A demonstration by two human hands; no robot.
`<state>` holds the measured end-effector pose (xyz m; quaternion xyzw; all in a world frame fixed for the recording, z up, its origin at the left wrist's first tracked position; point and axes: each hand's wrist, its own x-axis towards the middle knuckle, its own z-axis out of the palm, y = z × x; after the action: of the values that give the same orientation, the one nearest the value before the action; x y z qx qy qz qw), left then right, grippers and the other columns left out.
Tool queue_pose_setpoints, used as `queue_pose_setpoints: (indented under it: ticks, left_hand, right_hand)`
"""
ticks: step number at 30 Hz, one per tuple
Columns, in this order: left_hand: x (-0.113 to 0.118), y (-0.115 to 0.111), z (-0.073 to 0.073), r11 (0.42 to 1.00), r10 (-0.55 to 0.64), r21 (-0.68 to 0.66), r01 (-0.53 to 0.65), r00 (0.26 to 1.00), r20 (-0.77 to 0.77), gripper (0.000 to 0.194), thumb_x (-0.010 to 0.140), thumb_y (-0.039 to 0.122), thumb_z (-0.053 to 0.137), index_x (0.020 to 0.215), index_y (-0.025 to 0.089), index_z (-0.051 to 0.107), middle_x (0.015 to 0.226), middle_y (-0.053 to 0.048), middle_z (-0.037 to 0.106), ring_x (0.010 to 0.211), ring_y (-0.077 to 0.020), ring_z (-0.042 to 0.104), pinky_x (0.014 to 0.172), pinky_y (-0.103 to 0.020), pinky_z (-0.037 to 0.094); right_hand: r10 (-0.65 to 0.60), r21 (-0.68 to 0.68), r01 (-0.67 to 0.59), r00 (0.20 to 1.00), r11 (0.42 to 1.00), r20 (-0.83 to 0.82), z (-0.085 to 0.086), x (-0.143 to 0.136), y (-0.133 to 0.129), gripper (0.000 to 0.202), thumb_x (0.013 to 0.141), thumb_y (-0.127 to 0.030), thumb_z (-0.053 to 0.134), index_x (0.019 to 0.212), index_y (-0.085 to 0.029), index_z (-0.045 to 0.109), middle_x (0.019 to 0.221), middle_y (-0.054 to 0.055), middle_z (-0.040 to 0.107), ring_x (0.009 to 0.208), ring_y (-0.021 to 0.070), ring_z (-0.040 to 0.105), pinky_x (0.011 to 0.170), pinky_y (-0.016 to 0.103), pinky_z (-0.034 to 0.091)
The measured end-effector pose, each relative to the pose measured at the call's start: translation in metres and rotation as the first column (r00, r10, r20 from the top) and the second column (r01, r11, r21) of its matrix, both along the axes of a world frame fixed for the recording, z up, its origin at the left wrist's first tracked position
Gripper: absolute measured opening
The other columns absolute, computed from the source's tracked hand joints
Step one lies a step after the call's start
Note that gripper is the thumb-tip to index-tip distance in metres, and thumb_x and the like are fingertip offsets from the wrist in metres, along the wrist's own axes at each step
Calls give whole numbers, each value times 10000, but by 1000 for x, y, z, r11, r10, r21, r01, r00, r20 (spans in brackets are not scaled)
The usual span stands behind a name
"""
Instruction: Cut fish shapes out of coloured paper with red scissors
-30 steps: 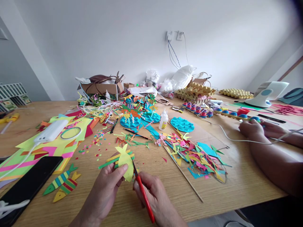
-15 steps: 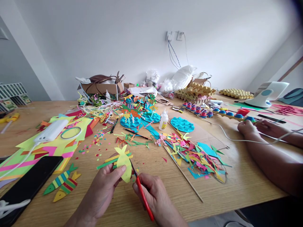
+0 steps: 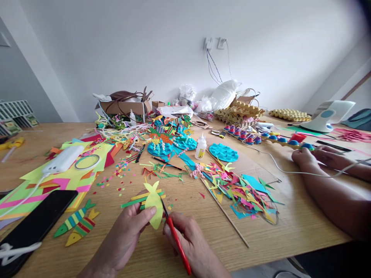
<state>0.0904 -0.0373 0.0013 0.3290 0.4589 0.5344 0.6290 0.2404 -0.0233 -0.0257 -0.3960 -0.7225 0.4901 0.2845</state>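
A yellow paper fish (image 3: 153, 204), tail up, is pinched between the thumb and fingers of my left hand (image 3: 127, 227). Green and yellow paper strips (image 3: 138, 200) stick out behind it. Red-handled scissors (image 3: 178, 245) are gripped in my right hand (image 3: 189, 235), their dark blades touching the fish's right edge. To the left on the table lie two striped paper fish, one green and blue (image 3: 74, 219), the other yellow and red (image 3: 82, 229).
A black phone (image 3: 37, 227) and coloured sheets (image 3: 100, 154) lie left. Paper scraps (image 3: 246, 193), a wooden stick (image 3: 226, 216) and a glue bottle (image 3: 201, 147) are right of centre. Another person's hands (image 3: 304, 156) hold a painted egg-carton strip (image 3: 278, 139) at the right.
The yellow fish, both my hands and the scissors have shifted slightly down and to the right. My grips look the same.
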Motion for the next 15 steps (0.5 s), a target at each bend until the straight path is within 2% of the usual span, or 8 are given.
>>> queue_pose_setpoints:
  ticks: [15]
  left_hand:
    - [3, 0, 4, 1000, 14, -9, -15, 999, -28, 105, 627, 209, 685, 722, 166, 692, 693, -14, 690, 773, -198, 610, 679, -259, 461]
  right_hand:
    - [-9, 115, 13, 999, 993, -35, -6, 1, 1, 360, 856, -411, 379, 576, -188, 340, 524, -60, 292, 487, 77, 279, 456, 206, 229]
